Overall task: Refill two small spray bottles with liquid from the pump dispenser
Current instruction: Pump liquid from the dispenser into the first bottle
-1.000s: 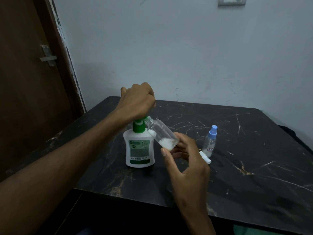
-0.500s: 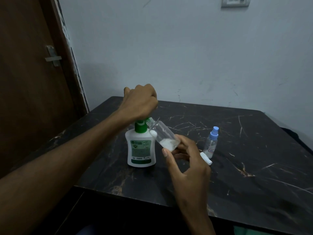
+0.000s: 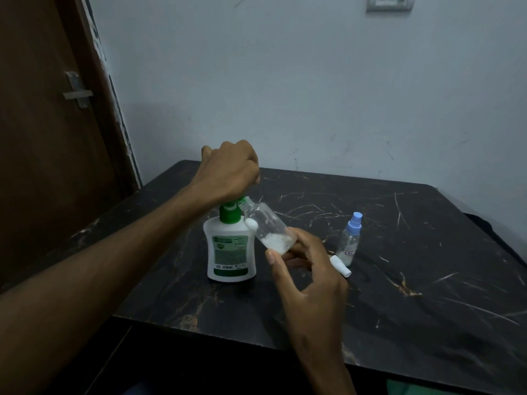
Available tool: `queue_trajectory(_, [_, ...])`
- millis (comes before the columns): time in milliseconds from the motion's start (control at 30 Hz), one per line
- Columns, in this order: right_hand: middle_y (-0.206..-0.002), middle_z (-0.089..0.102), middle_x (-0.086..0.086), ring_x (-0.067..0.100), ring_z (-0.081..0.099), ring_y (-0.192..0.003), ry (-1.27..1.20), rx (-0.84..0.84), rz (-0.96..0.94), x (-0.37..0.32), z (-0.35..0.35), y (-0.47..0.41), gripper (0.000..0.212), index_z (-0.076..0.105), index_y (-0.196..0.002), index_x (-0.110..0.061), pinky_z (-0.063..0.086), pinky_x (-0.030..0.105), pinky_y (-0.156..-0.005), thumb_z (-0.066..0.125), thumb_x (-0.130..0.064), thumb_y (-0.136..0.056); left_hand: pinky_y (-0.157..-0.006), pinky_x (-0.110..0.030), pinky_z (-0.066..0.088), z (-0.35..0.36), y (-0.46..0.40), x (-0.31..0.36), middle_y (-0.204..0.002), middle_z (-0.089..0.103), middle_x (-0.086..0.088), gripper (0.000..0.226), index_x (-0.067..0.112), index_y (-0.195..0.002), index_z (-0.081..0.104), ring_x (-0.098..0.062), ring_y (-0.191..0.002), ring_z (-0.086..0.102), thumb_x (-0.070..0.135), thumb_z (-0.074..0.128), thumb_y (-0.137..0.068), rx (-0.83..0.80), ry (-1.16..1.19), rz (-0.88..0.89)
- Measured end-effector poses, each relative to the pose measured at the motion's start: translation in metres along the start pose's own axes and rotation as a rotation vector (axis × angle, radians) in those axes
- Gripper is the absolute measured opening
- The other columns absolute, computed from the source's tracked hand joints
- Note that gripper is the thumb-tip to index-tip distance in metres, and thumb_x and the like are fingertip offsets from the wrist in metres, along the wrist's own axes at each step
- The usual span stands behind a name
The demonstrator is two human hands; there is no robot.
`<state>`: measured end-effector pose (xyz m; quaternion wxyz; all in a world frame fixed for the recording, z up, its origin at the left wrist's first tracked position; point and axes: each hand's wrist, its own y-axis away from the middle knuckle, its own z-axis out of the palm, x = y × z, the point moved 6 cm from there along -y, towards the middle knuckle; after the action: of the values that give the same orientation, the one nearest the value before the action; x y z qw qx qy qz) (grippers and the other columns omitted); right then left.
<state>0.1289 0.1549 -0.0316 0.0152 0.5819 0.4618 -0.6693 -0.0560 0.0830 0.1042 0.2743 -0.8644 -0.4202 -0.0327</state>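
Observation:
A white pump dispenser [image 3: 230, 250] with a green collar stands on the dark marble table [image 3: 399, 295]. My left hand [image 3: 228, 171] sits on top of its pump head, fingers curled over it, hiding the nozzle. My right hand [image 3: 306, 276] holds a clear uncapped spray bottle [image 3: 268, 225] by its base, tilted with its mouth against the pump spout. White foamy liquid lies in the bottle's lower end. A second small spray bottle [image 3: 350, 238] with a blue cap stands upright to the right. A white spray cap [image 3: 340, 266] lies on the table beside it.
The table meets a pale wall at the back. A brown door [image 3: 42, 138] with a metal latch stands at the left. The table's near edge runs below my right wrist.
Hardly anything has moved. My left hand stays on the pump head and the tilted bottle stays at the spout; the view shifted slightly.

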Motion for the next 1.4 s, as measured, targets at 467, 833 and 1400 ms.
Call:
queue_trajectory(467, [-0.106,0.072,-0.019,0.006,0.07,-0.102,-0.019,-0.005,0.001,-0.0017,0.0003,0.0006,0.038,0.066,-0.125,-0.031,0.056,0.021,-0.086,0.076,-0.038,-0.089,-0.095,-0.043,0.027,-0.0002,0.0011,0.0007,-0.097,0.074,0.003,0.024,0.018,-0.082,0.077,-0.017,-0.091,0.061,0.014,0.055,-0.091,0.004,-0.023,0.02])
queue_trajectory(833, [-0.106,0.072,-0.019,0.008,0.071,-0.101,-0.026,-0.009,0.003,-0.0012,0.0006,0.0016,0.038,0.066,-0.125,-0.03,0.058,0.027,-0.085,0.075,-0.04,-0.089,-0.096,-0.044,0.029,-0.0038,0.0024,0.0008,-0.094,0.073,0.003,0.023,0.017,-0.084,0.076,-0.017,-0.09,0.061,0.014,0.054,-0.09,0.012,-0.025,0.018])
queue_trajectory(1400, [-0.104,0.072,-0.021,0.006,0.07,-0.101,-0.041,-0.012,-0.002,-0.0015,-0.0006,0.001,0.035,0.067,-0.123,-0.03,0.056,0.02,-0.084,0.076,-0.037,-0.089,-0.095,-0.043,0.027,-0.0011,0.0039,0.0031,-0.095,0.073,0.004,0.022,0.018,-0.081,0.076,-0.018,-0.093,0.063,0.015,0.056,-0.09,0.001,-0.021,0.034])
